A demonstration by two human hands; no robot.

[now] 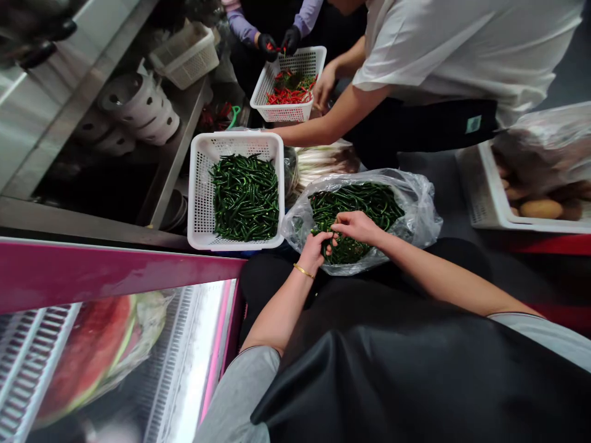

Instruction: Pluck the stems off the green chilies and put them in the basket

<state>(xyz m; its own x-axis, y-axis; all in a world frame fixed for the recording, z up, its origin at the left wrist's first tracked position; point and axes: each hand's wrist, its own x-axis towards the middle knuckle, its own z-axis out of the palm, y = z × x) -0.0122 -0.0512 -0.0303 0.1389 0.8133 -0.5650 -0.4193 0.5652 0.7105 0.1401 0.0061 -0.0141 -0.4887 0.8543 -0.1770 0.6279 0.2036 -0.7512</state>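
Over the near left side of a clear plastic bag point(420, 212) of green chilies point(364, 203), my two hands meet. My left hand point(317, 247), with a gold bangle at its wrist, is closed around a few green chilies. The fingertips of my right hand point(355, 226) are pinched together close to the left fingers; what they hold is too small to make out. Left of the bag stands a white perforated basket point(199, 191) holding many green chilies point(244, 197).
A person in white point(429, 49) leans in, an arm stretched behind the basket. Another person's black-gloved hands point(279, 44) hold red chilies above a second basket point(262, 101). White-stalked vegetables point(323, 163) lie behind the bag. A potato crate point(480, 191) stands right, a glass-topped case point(198, 344) near left.
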